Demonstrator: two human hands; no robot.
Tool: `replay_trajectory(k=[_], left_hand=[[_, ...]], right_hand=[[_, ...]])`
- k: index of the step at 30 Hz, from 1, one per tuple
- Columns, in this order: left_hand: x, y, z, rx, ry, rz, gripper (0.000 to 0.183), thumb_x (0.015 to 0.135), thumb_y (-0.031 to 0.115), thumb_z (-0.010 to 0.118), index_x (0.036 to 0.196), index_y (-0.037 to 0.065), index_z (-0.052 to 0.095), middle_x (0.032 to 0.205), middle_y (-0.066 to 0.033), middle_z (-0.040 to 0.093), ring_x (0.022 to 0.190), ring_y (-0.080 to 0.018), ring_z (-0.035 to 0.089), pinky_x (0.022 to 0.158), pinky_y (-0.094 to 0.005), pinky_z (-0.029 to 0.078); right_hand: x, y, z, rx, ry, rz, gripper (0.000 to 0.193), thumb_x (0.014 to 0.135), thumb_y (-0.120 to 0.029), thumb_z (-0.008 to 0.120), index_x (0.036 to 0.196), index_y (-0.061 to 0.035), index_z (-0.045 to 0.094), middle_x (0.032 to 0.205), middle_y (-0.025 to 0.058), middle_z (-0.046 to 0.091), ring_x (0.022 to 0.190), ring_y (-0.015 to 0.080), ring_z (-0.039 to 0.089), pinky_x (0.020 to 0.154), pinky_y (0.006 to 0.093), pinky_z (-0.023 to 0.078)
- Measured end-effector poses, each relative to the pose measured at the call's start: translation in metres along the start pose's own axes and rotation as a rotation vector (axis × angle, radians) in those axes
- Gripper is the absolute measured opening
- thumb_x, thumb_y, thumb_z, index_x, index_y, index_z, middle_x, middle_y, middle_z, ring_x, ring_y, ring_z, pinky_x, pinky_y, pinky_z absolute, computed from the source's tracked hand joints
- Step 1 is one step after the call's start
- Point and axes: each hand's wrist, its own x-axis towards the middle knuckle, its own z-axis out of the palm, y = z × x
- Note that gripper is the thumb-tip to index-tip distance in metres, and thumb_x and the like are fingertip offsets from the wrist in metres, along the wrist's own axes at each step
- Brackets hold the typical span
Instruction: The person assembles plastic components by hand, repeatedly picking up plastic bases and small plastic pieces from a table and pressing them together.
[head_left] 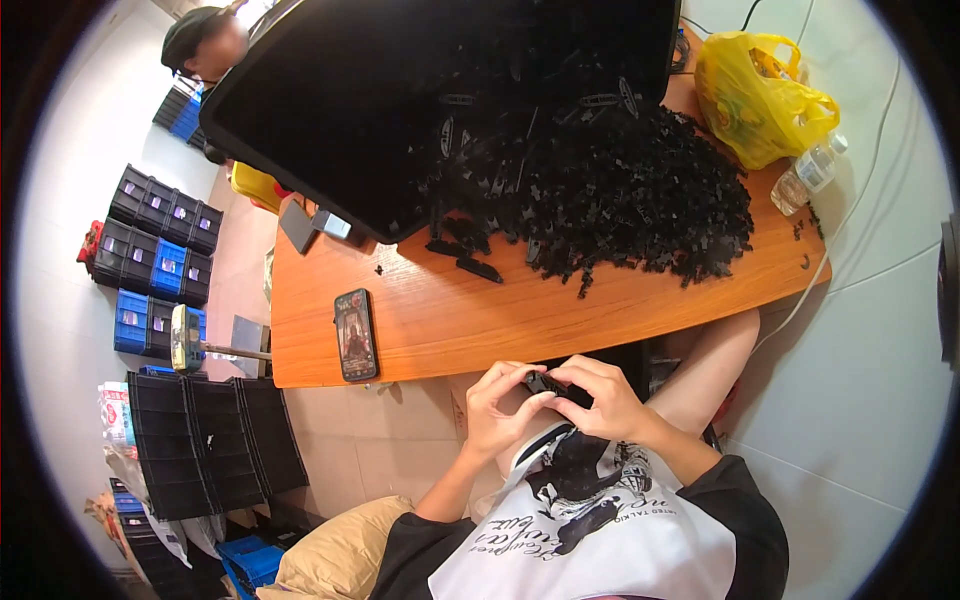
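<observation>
phone [356, 335]: lit screen, table's left edge | yellow bag [760, 95]: far right corner

A curved orange wooden counter [600, 310] stands on a pale tiled floor [860, 380]; stacked black and blue plastic crates [160, 240] line the white wall [60, 300].

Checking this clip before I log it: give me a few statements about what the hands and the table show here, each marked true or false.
1. Both hands hold one small black part together. True: the left hand and right hand pinch the small black part between them.
2. The phone lies inside the heap of parts. False: the phone lies apart from the heap of black parts, near the table edge.
3. A yellow plastic bag sits at the table's far right. True: the yellow bag is there, beside a clear bottle.
4. The large black tray is empty. False: the black tray holds scattered black parts.
</observation>
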Motion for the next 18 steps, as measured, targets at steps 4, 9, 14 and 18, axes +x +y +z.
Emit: replay_trajectory(k=[4, 9, 14, 18], left_hand=[[-0.003, -0.010, 0.005, -0.017, -0.020, -0.091, 0.031, 0.067, 0.000, 0.072, 0.098, 0.000, 0.065, 0.088, -0.0094, 0.064, 0.080, -0.0157, 0.060, 0.075, -0.0259, 0.046], [-0.008, -0.012, 0.015, 0.009, -0.031, -0.107, 0.030, 0.068, -0.001, 0.071, 0.097, -0.001, 0.065, 0.089, -0.0094, 0.063, 0.084, -0.0169, 0.060, 0.077, -0.0267, 0.046], [-0.006, -0.007, 0.011, 0.146, -0.150, 0.136, 0.032, 0.067, 0.001, 0.071, 0.098, 0.000, 0.063, 0.095, -0.0125, 0.059, 0.098, -0.0293, 0.055, 0.082, -0.0355, 0.045], [-0.007, -0.004, 0.008, 0.155, -0.235, 0.159, 0.040, 0.068, 0.002, 0.071, 0.107, 0.001, 0.061, 0.106, -0.0139, 0.056, 0.105, -0.0301, 0.052, 0.085, -0.0354, 0.045]], right_hand=[[-0.005, 0.013, 0.000, 0.024, -0.047, -0.026, 0.036, 0.070, -0.005, 0.069, 0.103, 0.0022, 0.056, 0.089, 0.0135, 0.057, 0.076, 0.0302, 0.058, 0.066, 0.0338, 0.048], [-0.015, 0.015, 0.000, 0.019, -0.041, 0.079, 0.034, 0.069, -0.002, 0.068, 0.101, 0.0035, 0.058, 0.088, 0.0137, 0.058, 0.076, 0.0274, 0.060, 0.067, 0.0332, 0.049], [-0.016, 0.010, 0.002, 0.177, -0.026, 0.216, 0.028, 0.068, 0.003, 0.069, 0.094, 0.0043, 0.057, 0.088, 0.0111, 0.060, 0.081, 0.0191, 0.064, 0.075, 0.0268, 0.053], [-0.017, 0.004, 0.003, 0.180, -0.100, 0.231, 0.030, 0.069, 0.002, 0.070, 0.095, 0.0037, 0.055, 0.089, 0.0107, 0.062, 0.083, 0.0182, 0.065, 0.074, 0.0285, 0.054]])
